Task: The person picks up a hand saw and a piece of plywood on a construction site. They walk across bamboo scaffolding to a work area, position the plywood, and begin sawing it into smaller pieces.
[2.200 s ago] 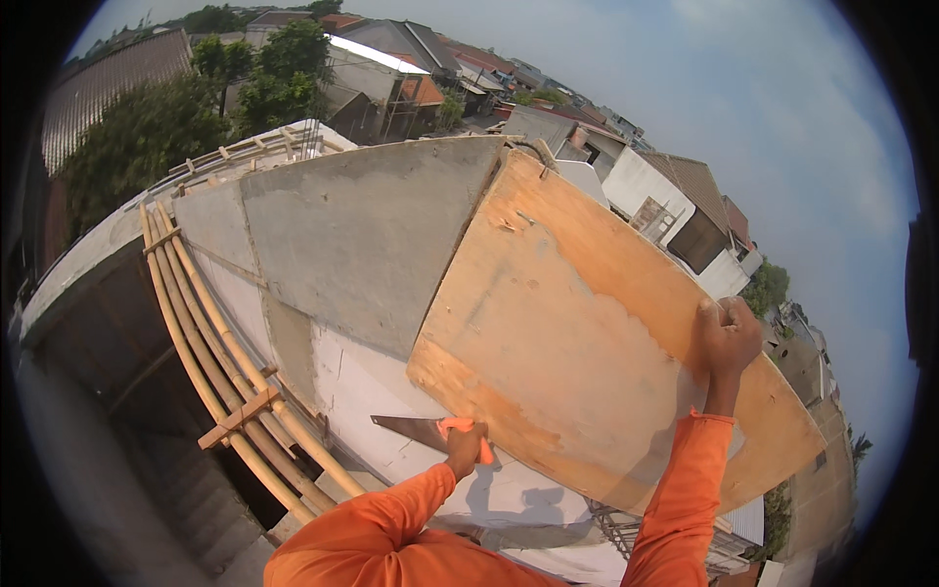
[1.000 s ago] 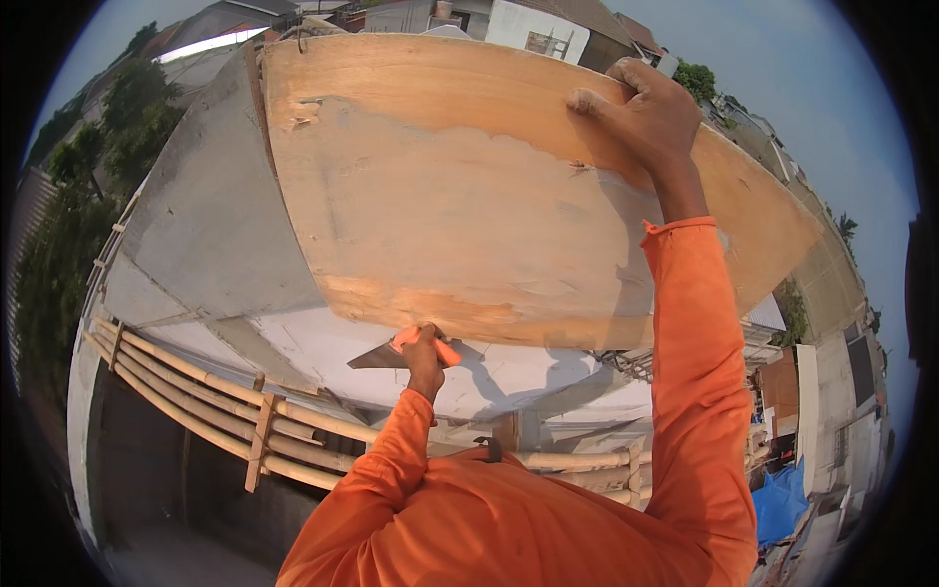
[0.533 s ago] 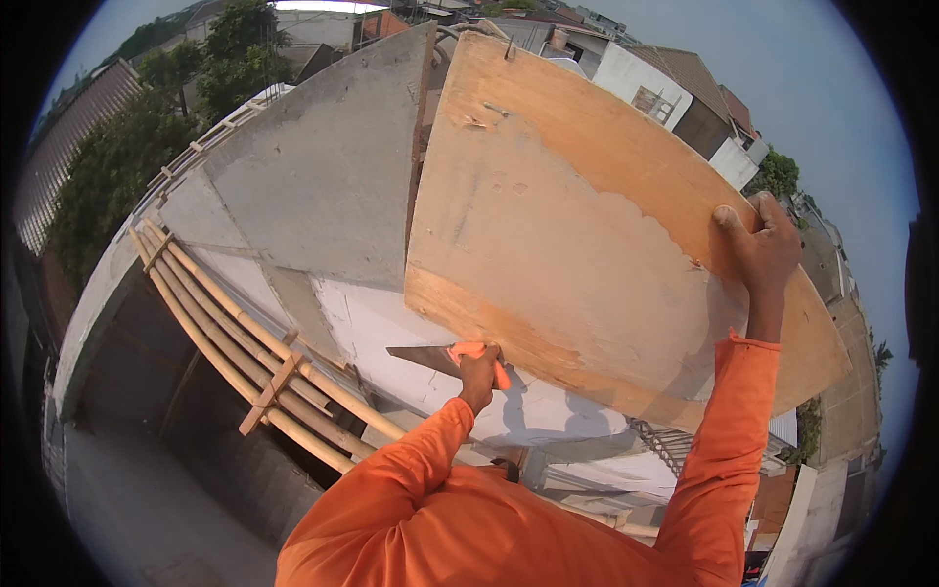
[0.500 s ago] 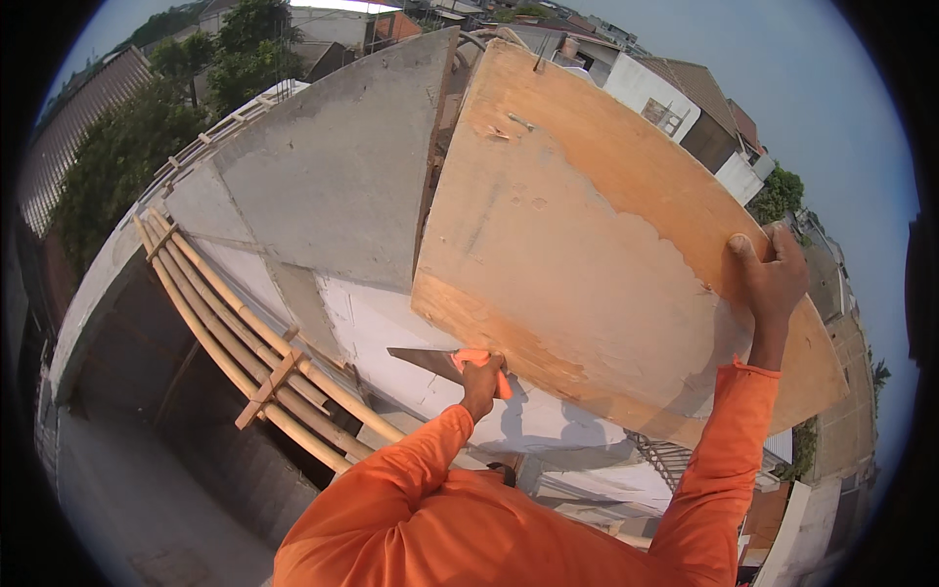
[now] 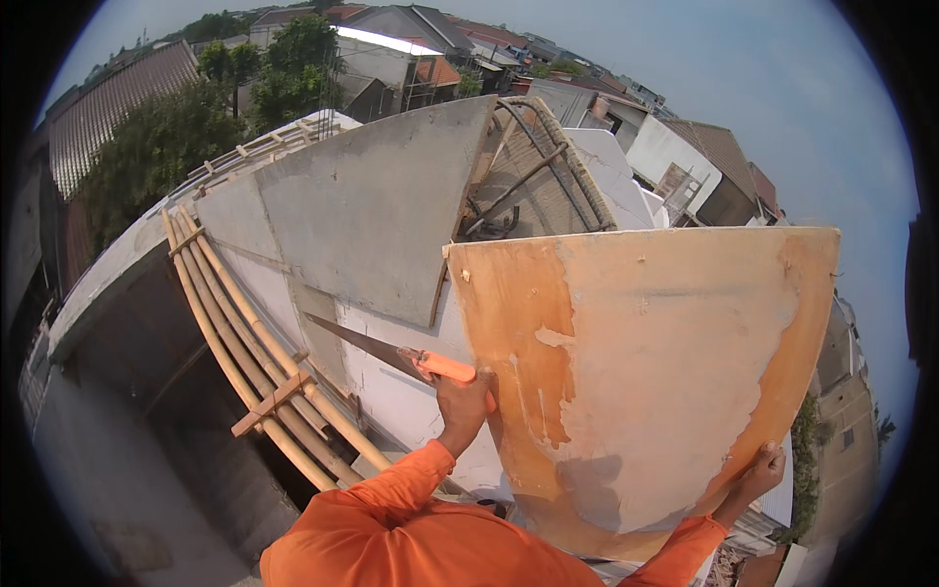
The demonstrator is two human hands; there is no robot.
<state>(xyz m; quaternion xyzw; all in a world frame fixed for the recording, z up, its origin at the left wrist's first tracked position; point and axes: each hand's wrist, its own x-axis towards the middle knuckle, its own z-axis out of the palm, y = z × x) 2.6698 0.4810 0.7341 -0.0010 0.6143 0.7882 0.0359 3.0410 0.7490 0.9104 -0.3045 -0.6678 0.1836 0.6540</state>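
Note:
My left hand [image 5: 463, 406] is closed around the orange handle of a hand saw [image 5: 370, 346], whose blade points away to the far left. The back of that hand is beside the left edge of a large plywood board [image 5: 675, 362], perhaps touching it. The board is tilted up in front of me, orange-brown with a wide smear of dried grey cement. My right hand [image 5: 763, 474] grips its right edge low down; the fingers behind the board are hidden.
A grey panel [image 5: 372, 205] stands behind, next to an opening with bent steel bars [image 5: 538, 166]. Bamboo poles [image 5: 259, 342] joined by a wooden crosspiece [image 5: 272, 404] run along the left, over a deep drop [image 5: 196, 460]. Rooftops and trees [image 5: 298, 68] lie beyond.
The board has turned clockwise and come lower, uncovering the steel bars. My right hand has moved down toward me with its edge. The saw's blade shows more fully.

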